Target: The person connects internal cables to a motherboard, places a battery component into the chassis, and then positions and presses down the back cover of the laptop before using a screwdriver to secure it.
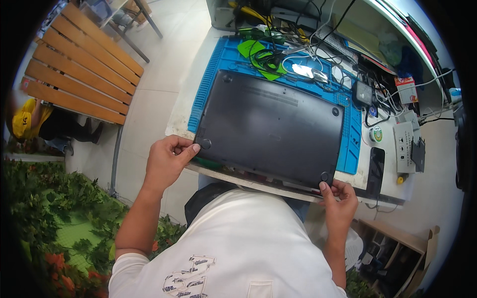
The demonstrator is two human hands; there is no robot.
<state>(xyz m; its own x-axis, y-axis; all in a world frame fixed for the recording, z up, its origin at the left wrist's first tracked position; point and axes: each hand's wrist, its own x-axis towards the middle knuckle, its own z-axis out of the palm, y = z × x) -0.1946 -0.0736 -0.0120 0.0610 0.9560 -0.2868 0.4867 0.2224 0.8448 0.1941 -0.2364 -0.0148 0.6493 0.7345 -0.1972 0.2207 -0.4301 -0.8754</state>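
Observation:
A black laptop (268,129) lies with its underside up, showing a vent grille and round feet near its corners. My left hand (171,159) pinches the near left corner, thumb on top and fingers curled at the edge. At the near right corner my right hand (339,198) holds the laptop the same way. Along the near edge runs a dark strip with bits of green and red; I cannot tell whether the cover is apart from the body there. Beneath the laptop is a blue work mat (352,149), partly hidden by it.
Tangled cables and tools, with a bright green piece (252,48), crowd the table's back. A phone (376,166), a small spool (375,133) and a white carton (403,146) are at the right. Leftward stand a slatted wooden bench (84,69) and a person in yellow (25,119).

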